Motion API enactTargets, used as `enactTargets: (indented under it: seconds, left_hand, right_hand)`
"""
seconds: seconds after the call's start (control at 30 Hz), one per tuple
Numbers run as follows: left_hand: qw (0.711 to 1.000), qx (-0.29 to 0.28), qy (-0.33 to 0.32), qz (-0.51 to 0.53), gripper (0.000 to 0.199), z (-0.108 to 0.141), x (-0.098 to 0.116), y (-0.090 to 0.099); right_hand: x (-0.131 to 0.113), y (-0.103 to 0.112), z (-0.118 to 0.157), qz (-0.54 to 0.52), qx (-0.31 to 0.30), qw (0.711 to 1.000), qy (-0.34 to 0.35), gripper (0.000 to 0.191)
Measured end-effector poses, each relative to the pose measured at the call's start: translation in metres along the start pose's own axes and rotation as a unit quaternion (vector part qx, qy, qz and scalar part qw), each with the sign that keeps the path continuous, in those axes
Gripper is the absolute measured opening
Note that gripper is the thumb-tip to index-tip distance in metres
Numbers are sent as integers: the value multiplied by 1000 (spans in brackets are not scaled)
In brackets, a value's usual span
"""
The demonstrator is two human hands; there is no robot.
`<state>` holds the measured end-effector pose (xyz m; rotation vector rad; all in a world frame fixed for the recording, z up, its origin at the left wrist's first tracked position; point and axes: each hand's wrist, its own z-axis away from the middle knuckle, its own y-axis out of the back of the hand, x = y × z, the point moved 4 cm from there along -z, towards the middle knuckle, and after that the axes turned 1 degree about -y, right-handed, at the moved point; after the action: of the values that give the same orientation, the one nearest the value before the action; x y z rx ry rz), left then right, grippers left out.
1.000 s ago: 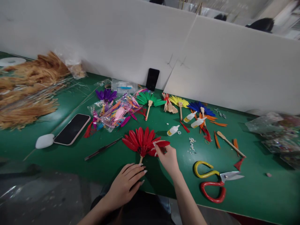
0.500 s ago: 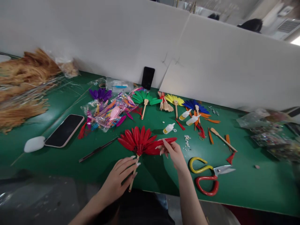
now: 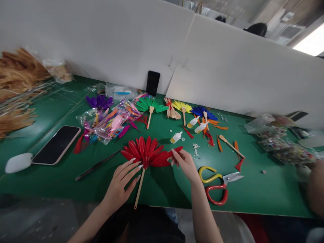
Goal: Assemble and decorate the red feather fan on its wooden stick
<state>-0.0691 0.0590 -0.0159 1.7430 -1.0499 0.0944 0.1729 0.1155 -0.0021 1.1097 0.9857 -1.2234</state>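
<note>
A fan of red feathers (image 3: 144, 148) on a slim wooden handle (image 3: 140, 189) lies on the green table in front of me. My left hand (image 3: 123, 184) is open at the fan's left side, its fingers stretched out, with the fingertips on the lower left feathers close to the top of the handle. The thumb is apart from the handle. My right hand (image 3: 183, 163) pinches the outer end of a red feather (image 3: 174, 152) at the fan's right side between thumb and fingers. Its other fingers are curled and partly hidden.
Scissors (image 3: 220, 185) lie right of my right arm, tweezers (image 3: 97, 165) left of the fan. Behind are glue bottles (image 3: 176, 137), white beads (image 3: 195, 151), a green fan (image 3: 151, 105), a yellow fan (image 3: 182, 107) and bagged feathers (image 3: 115, 123). Another person's arm (image 3: 315, 189) shows at the right edge.
My left hand has moved off the handle, up to the lower left feathers. My right hand still holds the feather at the right. The view has turned rightward, and another person's arm has appeared.
</note>
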Motion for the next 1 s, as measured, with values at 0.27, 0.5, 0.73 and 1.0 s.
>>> enactTargets:
  seconds: [0.27,0.5,0.73,1.0]
  left_hand:
    - [1000,24,6,-18,42,-4,-8,1]
    - [999,36,18,-20,42,-3,-10,1]
    - [999,15,22,-28,44,-4,-10,0]
    - [988,-106,6,-116,52,-19,-6,-15]
  right_hand:
    - [-10,-7,-10,11,-49,999,21,33]
    - [4,-9,-32,55,-51,997,31,33]
    - [11,-13,-46,90,-58,993,42,32]
    - [6,-20,-65,200,-72,974,75,36]
